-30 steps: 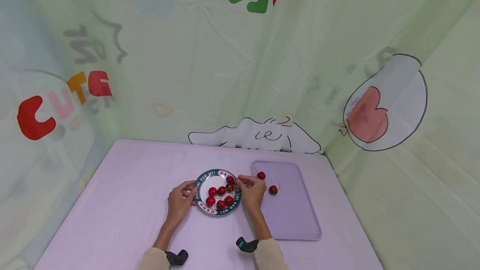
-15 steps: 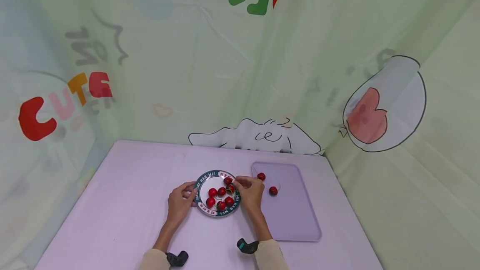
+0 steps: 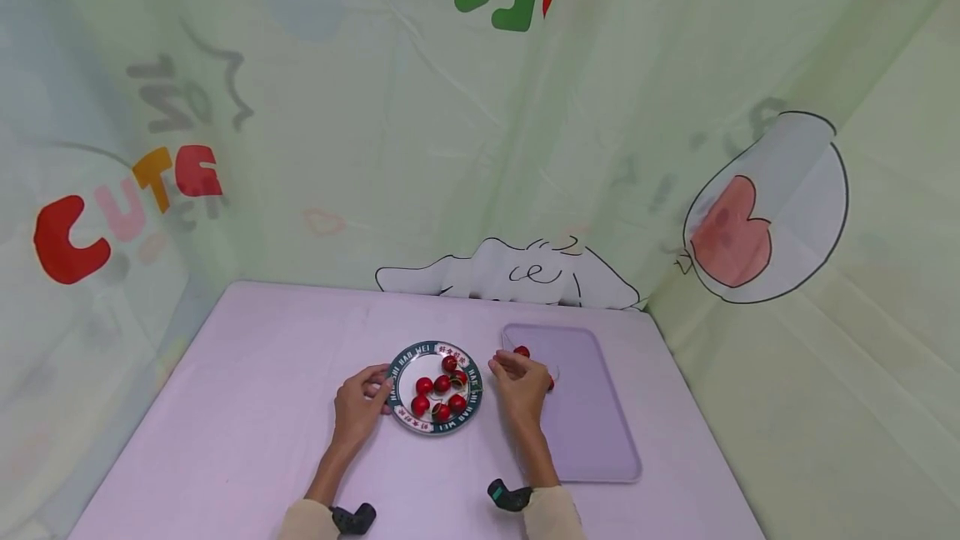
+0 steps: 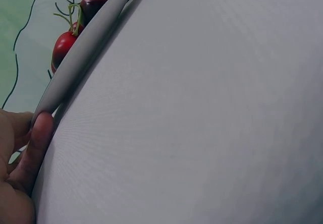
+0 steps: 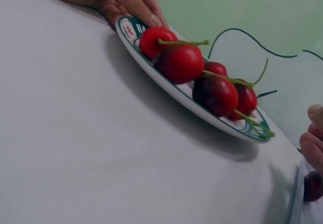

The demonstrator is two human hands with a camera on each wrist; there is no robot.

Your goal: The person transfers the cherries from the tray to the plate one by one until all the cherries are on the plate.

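Note:
My left hand [image 3: 358, 408] holds the left edge of a round plate [image 3: 401, 416], thumb on its rim. The plate is white inside with a dark green lettered border. Several red cherries [image 3: 442, 384] with green stems lie on it. In the left wrist view a finger [image 4: 41, 135] presses against the plate's edge. My right hand [image 3: 522, 390] is apart from the plate on its right, over the left edge of a purple tray [image 3: 588, 432]. Its fingers are loosely bent, with nothing between them. Two cherries on the tray, one by the fingers [image 3: 522, 352] and one at the knuckles [image 3: 551, 384], are partly hidden.
The table [image 3: 247, 407] has a pale pink cover. Behind it and along both sides hang printed curtains [image 3: 360, 148]. The tray's raised rim [image 3: 630, 419] stands to the right of the plate. A dark wrist device [image 3: 510, 496] sits near each sleeve.
My right hand has let go of a cherry near the plate's upper right and moved right, to the tray. That cherry now rests on the plate. The left hand stays on the rim.

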